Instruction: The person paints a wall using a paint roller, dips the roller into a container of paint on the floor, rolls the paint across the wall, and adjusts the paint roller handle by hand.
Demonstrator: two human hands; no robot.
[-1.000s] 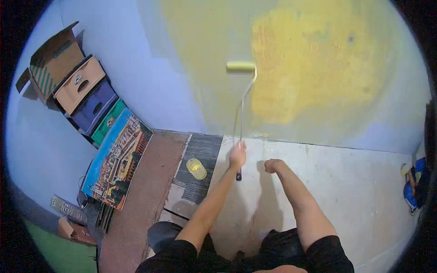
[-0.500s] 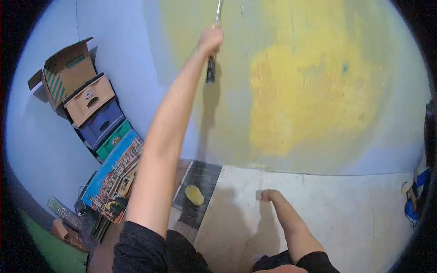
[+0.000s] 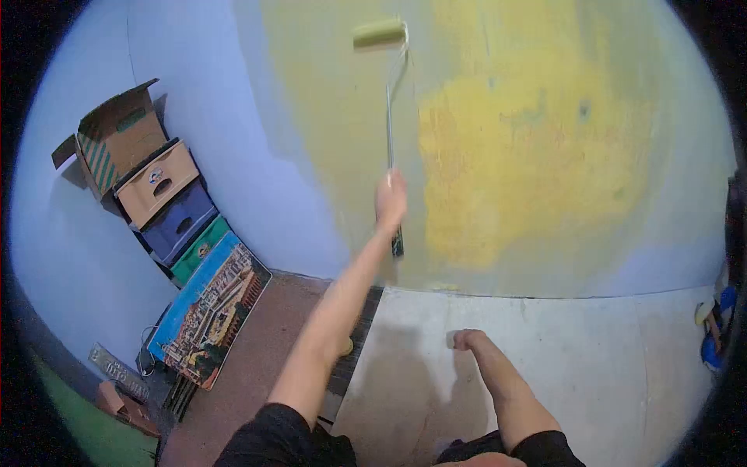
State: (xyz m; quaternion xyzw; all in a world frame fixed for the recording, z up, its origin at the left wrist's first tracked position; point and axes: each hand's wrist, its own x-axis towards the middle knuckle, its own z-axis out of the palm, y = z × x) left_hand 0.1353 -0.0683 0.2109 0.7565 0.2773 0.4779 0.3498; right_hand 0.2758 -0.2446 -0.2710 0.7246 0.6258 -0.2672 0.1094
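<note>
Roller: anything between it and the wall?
Nothing visible. The left grip holds the roller by its handle, and no object shows between roller and wall. Whether they touch, I can't tell.

The floor bears everything, in three surfaces: a pale section (image 3: 576,373) at centre and right, a dark ridged strip (image 3: 343,375) beside it, and a reddish-brown section (image 3: 284,319) to the left. On the dark strip sits a paint container (image 3: 347,347), only its right edge showing. Blue clutter (image 3: 710,354), indistinct, lies at the far right.
</note>
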